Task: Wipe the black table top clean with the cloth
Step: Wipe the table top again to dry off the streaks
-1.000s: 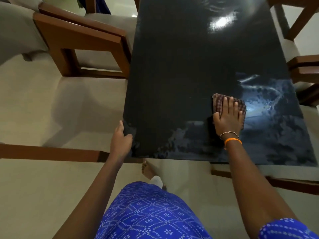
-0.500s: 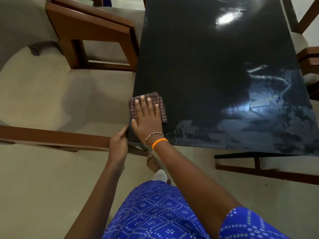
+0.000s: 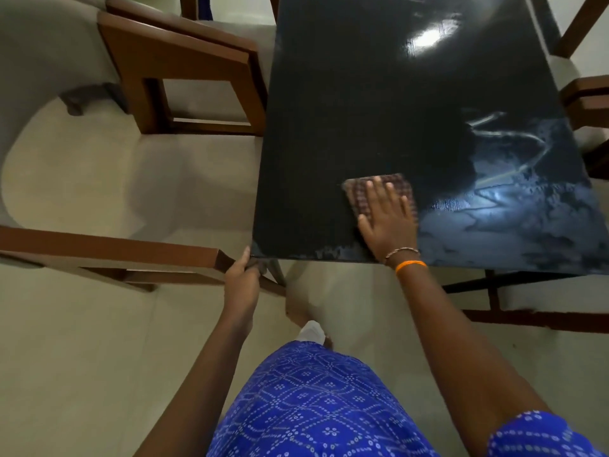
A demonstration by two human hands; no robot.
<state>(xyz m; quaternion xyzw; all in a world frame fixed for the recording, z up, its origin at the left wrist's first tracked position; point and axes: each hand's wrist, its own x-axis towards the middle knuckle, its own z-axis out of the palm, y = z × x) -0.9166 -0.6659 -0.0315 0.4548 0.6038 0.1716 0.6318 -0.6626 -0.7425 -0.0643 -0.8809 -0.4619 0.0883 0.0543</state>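
Both hands at the near edge of the worktop

Left hand (image 3: 243, 278) grips the near-left corner of the black worktop (image 3: 362, 103); right hand (image 3: 389, 219) presses flat, fingers straight, on the checked cloth (image 3: 362, 196) near the front edge. Better to press evenly and overlap strokes toward the smeared right part. Wooden chairs (image 3: 184, 70) stand close at the sides; the far worktop is free.

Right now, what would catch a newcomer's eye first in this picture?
The glossy black table top fills the upper right, smeared with pale streaks toward its near right corner. The right hand presses a checked cloth flat near the front edge, beside the streaks. The left hand holds the table's near left corner.
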